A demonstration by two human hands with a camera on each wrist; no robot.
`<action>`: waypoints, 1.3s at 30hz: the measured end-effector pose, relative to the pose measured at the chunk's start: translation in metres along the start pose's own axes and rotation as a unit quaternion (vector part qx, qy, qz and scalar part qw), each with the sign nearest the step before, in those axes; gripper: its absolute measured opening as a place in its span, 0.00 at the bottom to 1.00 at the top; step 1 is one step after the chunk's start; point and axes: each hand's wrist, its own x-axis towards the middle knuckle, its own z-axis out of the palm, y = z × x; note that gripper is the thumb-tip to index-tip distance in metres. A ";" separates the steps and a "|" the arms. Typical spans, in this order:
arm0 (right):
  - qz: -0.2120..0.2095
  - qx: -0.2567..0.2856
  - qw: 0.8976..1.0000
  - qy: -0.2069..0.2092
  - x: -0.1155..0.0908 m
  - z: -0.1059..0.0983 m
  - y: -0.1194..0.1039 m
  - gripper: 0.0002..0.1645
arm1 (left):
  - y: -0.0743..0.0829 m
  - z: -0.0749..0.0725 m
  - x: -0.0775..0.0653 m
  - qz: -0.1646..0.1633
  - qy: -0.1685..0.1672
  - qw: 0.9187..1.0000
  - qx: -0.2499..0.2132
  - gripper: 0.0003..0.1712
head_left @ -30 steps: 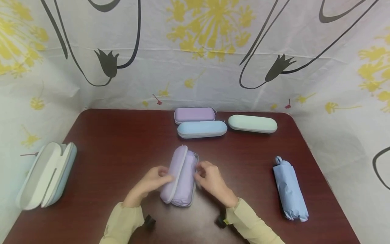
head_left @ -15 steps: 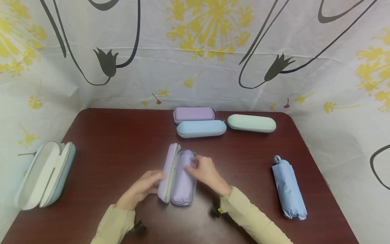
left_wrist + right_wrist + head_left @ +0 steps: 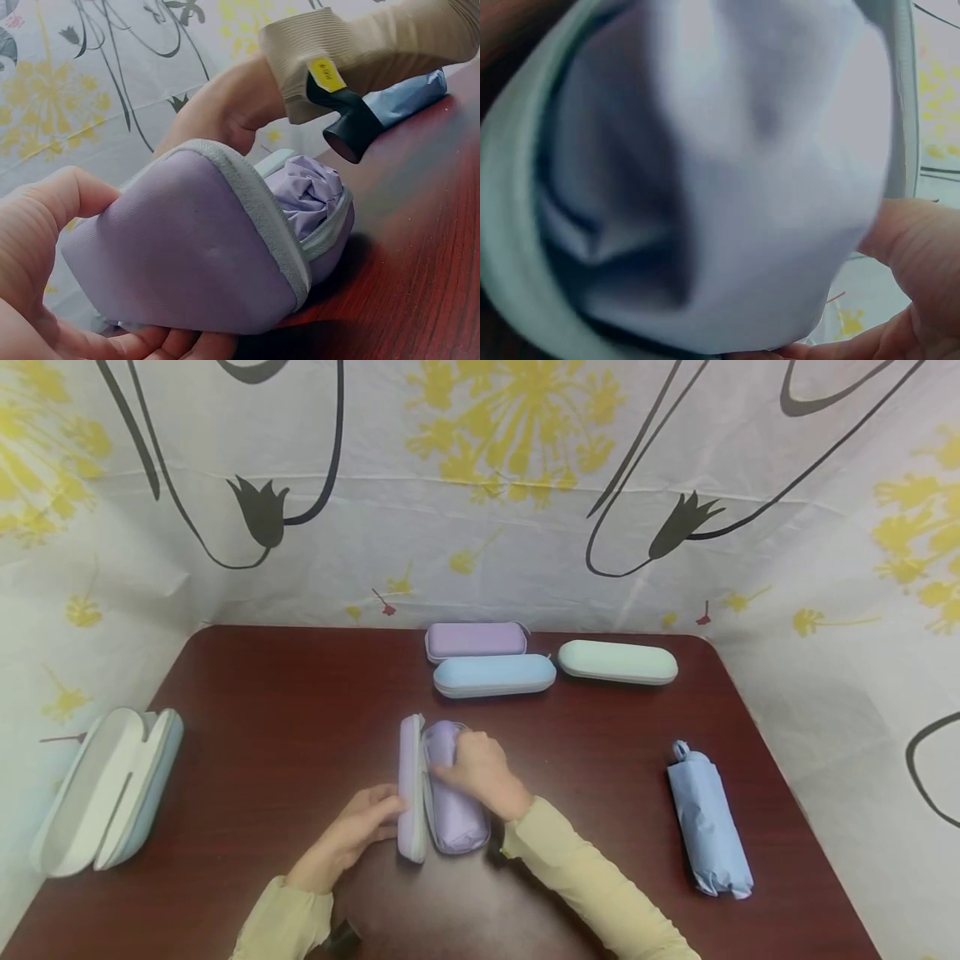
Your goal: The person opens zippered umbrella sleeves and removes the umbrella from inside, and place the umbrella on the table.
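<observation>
Since half a second ago, the right hand [image 3: 480, 768] has shifted farther over the purple roll [image 3: 459, 814], and the lid [image 3: 408, 793] has swung more upright. Thumb above, fingers below, the left hand [image 3: 363, 818] grips the lid, apparently to keep it from dropping over the roll. The right hand clasps the roll, likely to steer it; it sits in the case's base [image 3: 334, 262], over the tabletop [image 3: 300, 710], whether lifted I can't tell.

Back of table [image 3: 300, 710]: purple case [image 3: 476, 641], blue case [image 3: 495, 676] in front, green case [image 3: 617, 662] right. Blue roll [image 3: 708, 822] lies right, open case [image 3: 108, 793] left. Floral sheet [image 3: 420, 527] behind.
</observation>
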 end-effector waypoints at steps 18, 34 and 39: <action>0.042 0.149 0.987 -0.052 0.007 0.009 0.008 0.42 | -0.007 0.007 0.001 0.019 0.037 0.999 0.013 0.30; 0.086 0.373 0.924 0.020 -0.018 -0.048 0.051 0.30 | -0.004 0.002 -0.007 0.019 0.096 0.994 0.053 0.27; 0.115 0.293 0.949 0.034 -0.037 -0.060 0.088 0.31 | 0.001 -0.019 -0.017 0.011 0.119 0.990 0.071 0.27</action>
